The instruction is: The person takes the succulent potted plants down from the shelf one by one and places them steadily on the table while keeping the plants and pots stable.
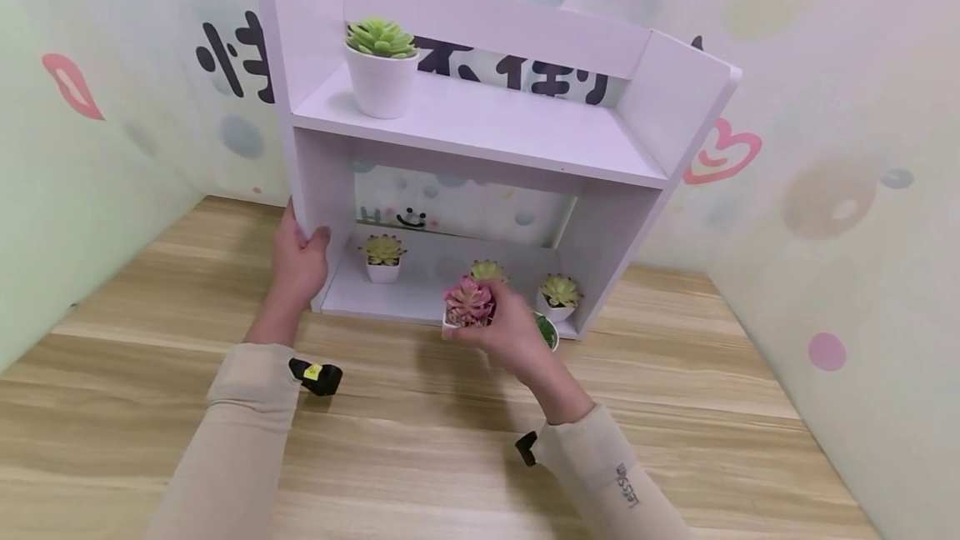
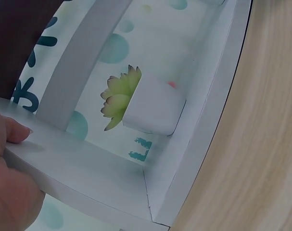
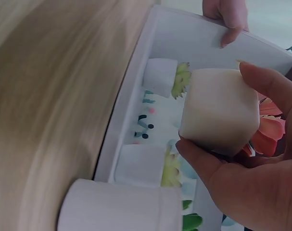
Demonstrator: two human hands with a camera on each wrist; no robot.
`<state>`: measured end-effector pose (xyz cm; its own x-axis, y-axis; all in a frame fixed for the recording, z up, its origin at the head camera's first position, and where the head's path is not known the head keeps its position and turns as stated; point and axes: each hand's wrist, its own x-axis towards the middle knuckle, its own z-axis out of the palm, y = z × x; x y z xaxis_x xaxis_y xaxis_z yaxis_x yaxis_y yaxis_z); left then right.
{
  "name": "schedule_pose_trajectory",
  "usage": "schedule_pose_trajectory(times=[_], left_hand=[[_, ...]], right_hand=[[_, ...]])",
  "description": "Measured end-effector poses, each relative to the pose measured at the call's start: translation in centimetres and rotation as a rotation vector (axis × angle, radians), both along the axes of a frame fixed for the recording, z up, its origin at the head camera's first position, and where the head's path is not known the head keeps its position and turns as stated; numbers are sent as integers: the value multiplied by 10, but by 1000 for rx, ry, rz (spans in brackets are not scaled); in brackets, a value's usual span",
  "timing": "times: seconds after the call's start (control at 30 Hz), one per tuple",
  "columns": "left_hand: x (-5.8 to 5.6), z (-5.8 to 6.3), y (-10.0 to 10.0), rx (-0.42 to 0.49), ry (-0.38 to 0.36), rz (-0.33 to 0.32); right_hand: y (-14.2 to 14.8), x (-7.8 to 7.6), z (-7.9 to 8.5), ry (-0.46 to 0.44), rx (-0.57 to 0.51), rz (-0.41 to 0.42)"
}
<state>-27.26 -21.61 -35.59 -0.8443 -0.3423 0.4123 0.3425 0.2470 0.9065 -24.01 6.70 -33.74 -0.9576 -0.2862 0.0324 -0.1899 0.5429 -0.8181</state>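
A small white shelf stands on the table. My left hand grips its left side panel, the thumb on the inner face. My right hand holds a pink potted succulent in front of the lower shelf. In the right wrist view, thumb and fingers pinch its square white pot from opposite sides. On the lower shelf, a yellow-green succulent stands at the left, another behind the pink one, and a third at the right. A larger green succulent sits on the upper shelf.
A round white pot with green leaves stands at the shelf's front edge, partly hidden behind my right hand in the head view. The wood-grain table extends in front. A printed wall rises behind the shelf.
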Motion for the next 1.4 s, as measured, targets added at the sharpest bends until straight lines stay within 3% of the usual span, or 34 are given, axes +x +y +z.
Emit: schedule_pose_trajectory(times=[0.2, 0.7, 1.4], left_hand=[[-1, 0, -1, -1, 5, -7], [-4, -4, -3, -19, -1, 0], [0, -1, -2, -24, -14, 6]], right_hand=[[-3, -4, -10, -23, 7, 22], [-5, -7, -20, -34, 158, 63], [-6, -6, -28, -39, 197, 86]])
